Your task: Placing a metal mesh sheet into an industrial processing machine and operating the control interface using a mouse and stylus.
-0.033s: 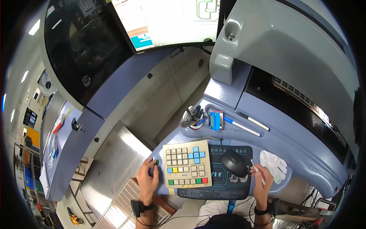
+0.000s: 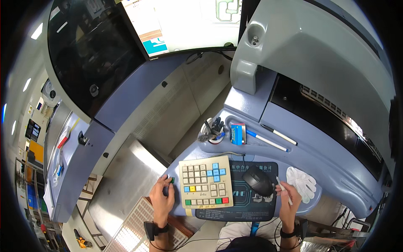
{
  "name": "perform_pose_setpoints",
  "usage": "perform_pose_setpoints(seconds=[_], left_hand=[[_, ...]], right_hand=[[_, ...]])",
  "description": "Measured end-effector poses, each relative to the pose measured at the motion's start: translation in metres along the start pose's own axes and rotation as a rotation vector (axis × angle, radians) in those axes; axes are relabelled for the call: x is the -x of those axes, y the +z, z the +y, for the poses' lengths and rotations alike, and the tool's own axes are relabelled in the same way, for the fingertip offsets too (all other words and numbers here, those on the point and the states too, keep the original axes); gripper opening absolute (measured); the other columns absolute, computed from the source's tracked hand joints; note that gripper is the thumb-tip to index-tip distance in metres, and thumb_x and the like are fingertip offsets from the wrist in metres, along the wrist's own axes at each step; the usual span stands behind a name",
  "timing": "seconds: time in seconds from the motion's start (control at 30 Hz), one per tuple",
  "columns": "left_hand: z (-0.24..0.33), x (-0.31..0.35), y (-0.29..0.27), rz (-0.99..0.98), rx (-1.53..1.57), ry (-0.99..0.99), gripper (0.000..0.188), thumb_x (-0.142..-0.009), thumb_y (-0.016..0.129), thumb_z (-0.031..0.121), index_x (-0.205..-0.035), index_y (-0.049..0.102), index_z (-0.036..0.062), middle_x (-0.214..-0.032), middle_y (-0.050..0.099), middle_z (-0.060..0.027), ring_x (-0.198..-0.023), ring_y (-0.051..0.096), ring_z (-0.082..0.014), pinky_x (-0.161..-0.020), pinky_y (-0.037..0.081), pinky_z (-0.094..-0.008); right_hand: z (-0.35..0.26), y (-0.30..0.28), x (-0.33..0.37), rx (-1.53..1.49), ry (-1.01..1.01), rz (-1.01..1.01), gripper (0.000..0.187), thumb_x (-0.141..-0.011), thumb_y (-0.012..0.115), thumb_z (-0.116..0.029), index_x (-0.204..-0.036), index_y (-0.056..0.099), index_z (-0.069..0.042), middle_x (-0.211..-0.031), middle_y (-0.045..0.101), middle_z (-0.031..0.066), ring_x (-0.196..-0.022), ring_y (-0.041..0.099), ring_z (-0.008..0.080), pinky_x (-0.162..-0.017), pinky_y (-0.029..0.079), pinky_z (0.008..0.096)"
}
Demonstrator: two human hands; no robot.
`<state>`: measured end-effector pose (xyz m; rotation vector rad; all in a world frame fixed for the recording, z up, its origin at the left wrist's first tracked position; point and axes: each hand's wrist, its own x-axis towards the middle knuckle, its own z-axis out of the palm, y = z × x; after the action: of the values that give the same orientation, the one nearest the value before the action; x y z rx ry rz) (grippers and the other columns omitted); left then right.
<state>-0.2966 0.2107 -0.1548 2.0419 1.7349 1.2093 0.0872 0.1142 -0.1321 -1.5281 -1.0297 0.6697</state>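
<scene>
Just left of the beige keypad (image 2: 205,181), at a blue-grey console (image 2: 310,151): left hand (image 2: 161,197) with fingers narrowed on a small green piece (image 2: 172,180), held at the fingertips on the keypad's side, near but apart from the keypad's left edge; long axis too small to tell, and a dark shape inside the curl of the hand hard to make out. Well to the right of the keypad, beyond a mouse (image 2: 257,181): right hand (image 2: 289,195), fingers closed around a slim white pen-like stick (image 2: 278,182), long axis slanting, upper end leaning toward the keypad's side. Nearer to the keypad of the two: left hand. Among the materials: hard cream plastic on the keypad, with squarish keys in cream, blue, yellow, green and red; smooth, rounded black plastic on the mouse, right of the keypad; thin, dark, printed sheet for the mouse pad (image 2: 268,212), partly under the keypad's right side; soft, crumpled white cloth for the gloves (image 2: 300,184), far to the keypad's right; glossy, moulded curves on the console around the keypad.
</scene>
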Motion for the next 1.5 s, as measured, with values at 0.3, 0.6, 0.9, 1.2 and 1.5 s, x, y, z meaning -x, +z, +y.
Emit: perform_pose_setpoints(seconds=[0.3, 0.6, 0.9, 1.2, 1.5], left_hand=[[-0.001, -0.010, 0.004, -0.001, -0.026, 0.025, 0.014, -0.083, 0.065, -0.005, -0.085, 0.052, -0.0006, -0.095, 0.074, -0.0217, -0.107, 0.070, -0.0384, -0.098, 0.052, -0.0487], [0.000, -0.010, 0.006, -0.015, -0.046, 0.024, 0.014, -0.081, 0.068, -0.005, -0.083, 0.054, -0.0010, -0.091, 0.075, -0.0204, -0.105, 0.071, -0.0387, -0.099, 0.052, -0.0493], [0.001, -0.010, 0.005, 0.044, -0.006, 0.084, 0.013, -0.081, 0.071, -0.003, -0.086, 0.059, -0.0005, -0.089, 0.075, -0.0193, -0.100, 0.073, -0.0376, -0.090, 0.057, -0.0451], [-0.008, -0.006, 0.008, 0.085, -0.002, 0.136, 0.011, -0.083, 0.071, 0.001, -0.089, 0.062, 0.0016, -0.090, 0.075, -0.0161, -0.096, 0.074, -0.0328, -0.080, 0.059, -0.0396], [-0.019, -0.003, 0.001, 0.053, 0.043, 0.094, 0.012, -0.086, 0.069, 0.003, -0.094, 0.061, -0.0014, -0.094, 0.075, -0.0176, -0.103, 0.073, -0.0323, -0.084, 0.058, -0.0380]], right_hand=[[0.002, 0.003, -0.002, -0.025, 0.020, 0.052, 0.031, -0.096, 0.060, -0.015, -0.115, 0.065, 0.009, -0.098, 0.070, 0.0167, -0.088, 0.067, 0.0202, -0.080, 0.052, 0.0323], [0.001, 0.005, -0.003, -0.019, 0.024, 0.061, 0.029, -0.094, 0.061, -0.012, -0.113, 0.066, 0.009, -0.096, 0.070, 0.0174, -0.086, 0.067, 0.0208, -0.079, 0.052, 0.0320], [-0.002, 0.006, -0.006, -0.036, -0.095, 0.050, 0.033, -0.099, 0.052, -0.014, -0.121, 0.066, 0.007, -0.102, 0.069, 0.0168, -0.091, 0.064, 0.0198, -0.074, 0.051, 0.0309], [0.000, 0.004, 0.000, 0.129, -0.089, 0.120, 0.026, -0.098, 0.058, -0.013, -0.114, 0.069, 0.004, -0.095, 0.067, 0.0119, -0.084, 0.063, 0.0182, -0.073, 0.048, 0.0299], [-0.009, -0.006, -0.006, 0.308, -0.433, 0.106, 0.023, -0.086, 0.068, -0.006, -0.108, 0.073, -0.001, -0.106, 0.071, 0.0193, -0.100, 0.067, 0.0370, -0.090, 0.052, 0.0433]])
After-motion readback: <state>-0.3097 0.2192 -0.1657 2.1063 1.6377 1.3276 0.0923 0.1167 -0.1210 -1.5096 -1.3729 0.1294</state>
